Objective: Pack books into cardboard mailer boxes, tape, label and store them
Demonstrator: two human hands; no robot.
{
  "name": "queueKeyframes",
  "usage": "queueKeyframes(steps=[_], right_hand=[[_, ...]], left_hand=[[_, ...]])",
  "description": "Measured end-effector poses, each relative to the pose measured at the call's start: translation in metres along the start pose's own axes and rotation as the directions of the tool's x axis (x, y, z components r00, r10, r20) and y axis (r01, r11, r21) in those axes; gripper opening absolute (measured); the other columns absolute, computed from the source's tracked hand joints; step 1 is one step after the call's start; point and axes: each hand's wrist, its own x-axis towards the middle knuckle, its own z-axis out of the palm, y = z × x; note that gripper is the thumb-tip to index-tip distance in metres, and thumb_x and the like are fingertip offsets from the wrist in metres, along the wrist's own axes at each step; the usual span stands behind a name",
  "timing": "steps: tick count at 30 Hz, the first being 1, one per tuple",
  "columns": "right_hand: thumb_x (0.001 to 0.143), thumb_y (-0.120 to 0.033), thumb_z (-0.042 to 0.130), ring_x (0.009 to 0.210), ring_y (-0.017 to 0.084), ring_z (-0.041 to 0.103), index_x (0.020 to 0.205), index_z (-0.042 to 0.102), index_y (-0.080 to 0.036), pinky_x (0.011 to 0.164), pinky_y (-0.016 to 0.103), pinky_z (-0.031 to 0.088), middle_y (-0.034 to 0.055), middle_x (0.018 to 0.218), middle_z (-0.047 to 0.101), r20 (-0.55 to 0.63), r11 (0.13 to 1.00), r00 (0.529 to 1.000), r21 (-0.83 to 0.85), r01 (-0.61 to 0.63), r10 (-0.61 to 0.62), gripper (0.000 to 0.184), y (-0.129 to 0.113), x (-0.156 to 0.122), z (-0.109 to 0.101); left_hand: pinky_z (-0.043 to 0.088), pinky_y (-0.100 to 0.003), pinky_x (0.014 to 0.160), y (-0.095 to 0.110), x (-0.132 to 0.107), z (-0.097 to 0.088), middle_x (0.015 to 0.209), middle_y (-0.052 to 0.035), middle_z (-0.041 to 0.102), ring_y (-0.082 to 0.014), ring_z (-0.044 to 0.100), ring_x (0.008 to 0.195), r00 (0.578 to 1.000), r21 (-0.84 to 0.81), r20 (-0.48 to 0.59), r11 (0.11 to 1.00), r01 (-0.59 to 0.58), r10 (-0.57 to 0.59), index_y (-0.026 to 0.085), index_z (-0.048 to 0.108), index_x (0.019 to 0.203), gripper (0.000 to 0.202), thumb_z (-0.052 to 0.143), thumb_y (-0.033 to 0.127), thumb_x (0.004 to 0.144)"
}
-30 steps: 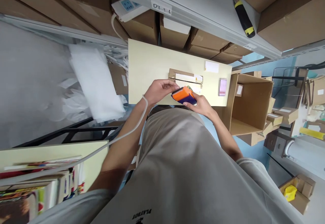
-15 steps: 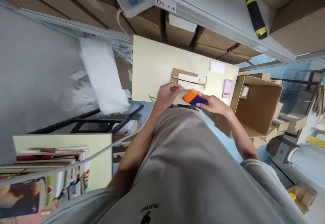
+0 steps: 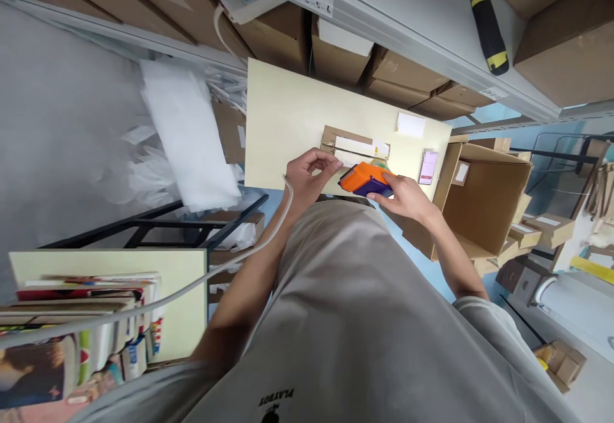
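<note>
My right hand [image 3: 405, 194] grips an orange and dark blue tape dispenser [image 3: 365, 180] over the near edge of a pale yellow table [image 3: 288, 122]. My left hand [image 3: 309, 172] is beside it, fingers pinched together at the dispenser's left end; what they pinch is too small to name. Just beyond both hands lies a flat brown cardboard package [image 3: 355, 146] with a white label. A white cable [image 3: 201, 282] runs along my left arm.
A phone [image 3: 428, 167] and a white slip [image 3: 411, 125] lie on the table's right part. An open cardboard box [image 3: 484, 199] stands to the right. Shelves with boxes and a black-yellow utility knife [image 3: 488, 26] are beyond. White bags [image 3: 182, 141] and stacked books [image 3: 77, 333] sit left.
The dispenser and my right hand shifted slightly along the table edge. My left hand stays pinched beside its left end. The camera view swung a little.
</note>
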Motion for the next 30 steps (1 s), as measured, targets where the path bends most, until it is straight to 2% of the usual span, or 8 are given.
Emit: queueKeyframes(steps=[5, 9, 13, 22, 24, 27, 30], right_hand=[[0.11, -0.07, 0.066, 0.089, 0.031, 0.079, 0.136, 0.075, -0.016, 0.074, 0.031, 0.042, 0.0122, 0.099, 0.085, 0.019, 0.997, 0.997, 0.019, -0.069, 0.069, 0.06, -0.005, 0.001, 0.002], [0.112, -0.069, 0.064, 0.09, 0.031, 0.081, 0.149, 0.072, -0.017, 0.076, 0.03, 0.044, 0.0111, 0.097, 0.087, 0.023, 0.994, 0.996, 0.065, -0.088, 0.087, 0.064, -0.003, 0.004, 0.009], [0.112, -0.067, 0.065, 0.086, 0.029, 0.079, 0.15, 0.072, -0.018, 0.076, 0.03, 0.045, 0.0106, 0.097, 0.086, 0.003, 0.989, 0.997, 0.125, -0.073, 0.074, 0.063, -0.001, 0.004, 0.015], [0.109, -0.066, 0.065, 0.076, 0.022, 0.067, 0.125, 0.079, -0.018, 0.073, 0.028, 0.044, 0.0058, 0.09, 0.08, -0.019, 0.949, 1.0, 0.316, 0.004, 0.002, 0.052, 0.003, 0.006, 0.023], [0.108, -0.071, 0.062, 0.072, 0.02, 0.065, 0.113, 0.079, -0.019, 0.07, 0.028, 0.042, 0.0048, 0.086, 0.078, 0.018, 0.944, 1.0, 0.33, 0.003, -0.009, 0.055, 0.01, 0.003, 0.021], [0.103, -0.082, 0.062, 0.066, 0.018, 0.062, 0.091, 0.073, -0.02, 0.065, 0.029, 0.039, 0.0041, 0.074, 0.073, 0.084, 0.944, 0.995, 0.321, -0.075, 0.051, 0.065, 0.027, -0.001, 0.011], [0.096, -0.092, 0.065, 0.064, 0.019, 0.065, 0.08, 0.066, -0.021, 0.063, 0.029, 0.043, 0.005, 0.07, 0.073, 0.102, 0.924, 0.987, 0.352, -0.15, 0.121, 0.072, 0.043, 0.001, -0.006]], left_hand=[[0.063, -0.032, 0.083, -0.004, -0.001, 0.003, 0.089, -0.0044, 0.08, -0.0186, 0.073, 0.083, 1.0, 0.022, -0.016, 1.0, -0.011, 0.011, 0.022, 0.079, 0.089, 0.049, 0.092, 0.069, 0.084], [0.063, -0.033, 0.083, -0.009, -0.002, 0.004, 0.091, -0.0056, 0.081, -0.0193, 0.075, 0.084, 1.0, -0.001, -0.026, 1.0, 0.014, -0.014, 0.021, 0.08, 0.09, 0.048, 0.093, 0.067, 0.084], [0.063, -0.032, 0.08, -0.015, 0.0, 0.002, 0.089, -0.0054, 0.081, -0.0186, 0.074, 0.081, 0.999, -0.027, -0.025, 0.999, 0.046, -0.047, 0.021, 0.08, 0.09, 0.046, 0.094, 0.064, 0.083], [0.063, -0.031, 0.073, -0.028, -0.001, 0.0, 0.085, -0.005, 0.079, -0.0175, 0.073, 0.074, 0.997, -0.092, -0.038, 0.994, 0.059, -0.063, 0.02, 0.079, 0.088, 0.04, 0.096, 0.055, 0.082], [0.062, -0.03, 0.071, -0.031, 0.007, -0.008, 0.083, -0.0039, 0.078, -0.0165, 0.072, 0.072, 0.993, -0.095, -0.094, 0.994, 0.06, -0.069, 0.02, 0.078, 0.087, 0.034, 0.097, 0.048, 0.082], [0.059, -0.026, 0.067, -0.037, 0.025, -0.029, 0.079, -0.0011, 0.075, -0.0131, 0.068, 0.067, 0.964, -0.09, -0.254, 0.994, 0.057, -0.079, 0.02, 0.077, 0.087, 0.025, 0.095, 0.037, 0.082], [0.058, -0.024, 0.066, -0.045, 0.044, -0.045, 0.077, -0.0001, 0.073, -0.0111, 0.065, 0.065, 0.948, -0.085, -0.303, 0.994, 0.073, -0.096, 0.019, 0.077, 0.086, 0.021, 0.095, 0.03, 0.081]])
